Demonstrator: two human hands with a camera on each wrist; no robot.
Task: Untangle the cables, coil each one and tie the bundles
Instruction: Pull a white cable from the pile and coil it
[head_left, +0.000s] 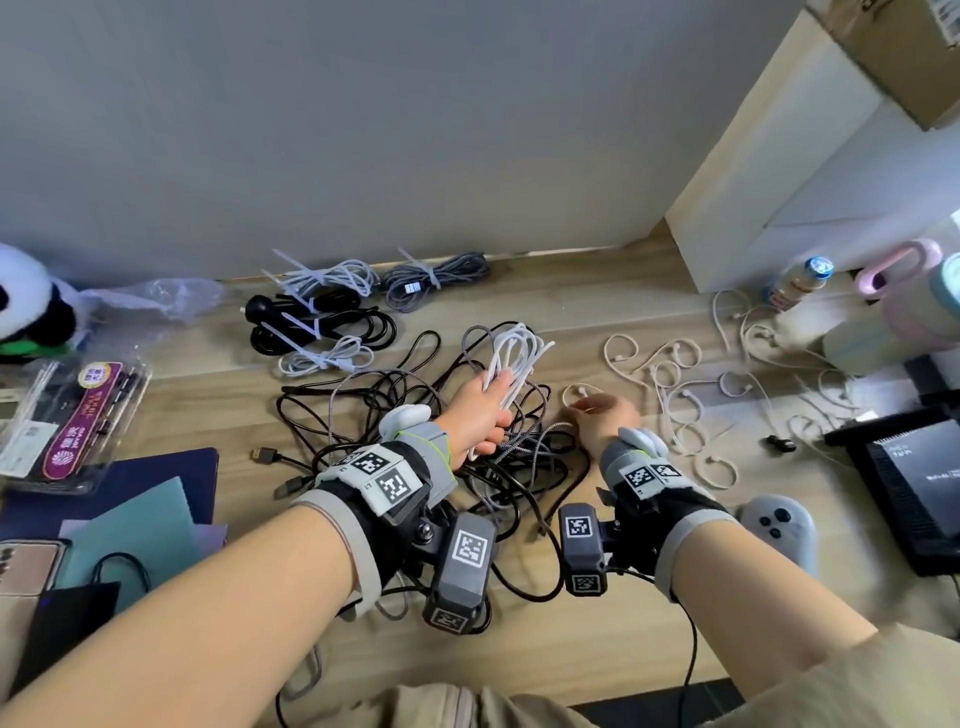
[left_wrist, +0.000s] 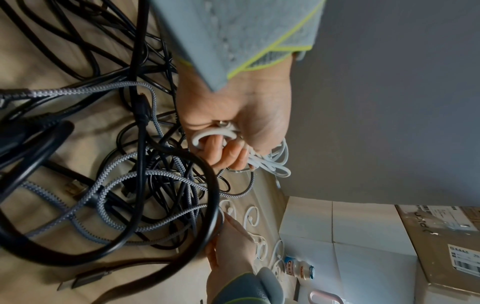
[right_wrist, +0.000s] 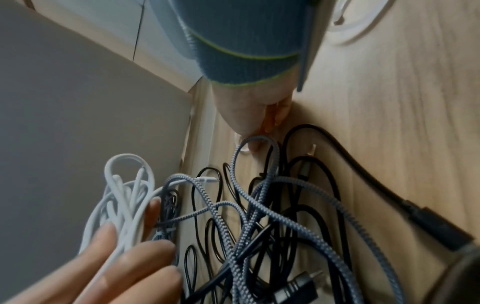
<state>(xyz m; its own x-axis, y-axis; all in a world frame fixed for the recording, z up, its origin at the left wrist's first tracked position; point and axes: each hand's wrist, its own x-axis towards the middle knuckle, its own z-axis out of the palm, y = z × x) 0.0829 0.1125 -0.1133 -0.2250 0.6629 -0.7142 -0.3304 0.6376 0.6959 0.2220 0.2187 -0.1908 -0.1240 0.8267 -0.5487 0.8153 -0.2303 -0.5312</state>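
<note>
Holding the white coil (head_left: 511, 358) up off the desk (head_left: 597, 306) in the left hand (head_left: 475, 415), fingers curled round the loops, likely so the turns stay gathered and clear of the tangle (head_left: 415, 441) directly below. Seen from the left wrist: same coil (left_wrist: 270, 162) pinched into the palm of that hand (left_wrist: 233, 115), one loop end poking out by the thumb, so the bundle cannot spring open before a tie goes on. Reaching down with the right hand (head_left: 605, 415) to a zip tie (head_left: 574, 393) lying on the wood just right of the tangle; fingertips at it, though whether actually pinching it cannot be told, being hidden under the knuckles in the head view and blurred in the right-wrist view (right_wrist: 259, 115). More loose ties (head_left: 670, 395) scattered to the right, near that hand, presumably laid there for quick picking. Finished bundles (head_left: 332, 312) parked at the back against the wall (head_left: 363, 130), well apart from the working pile, probably to keep done from undone. Black and braided cables in the tangle not yet sorted. Judging the step as tying this coil; much of the task left.
</note>
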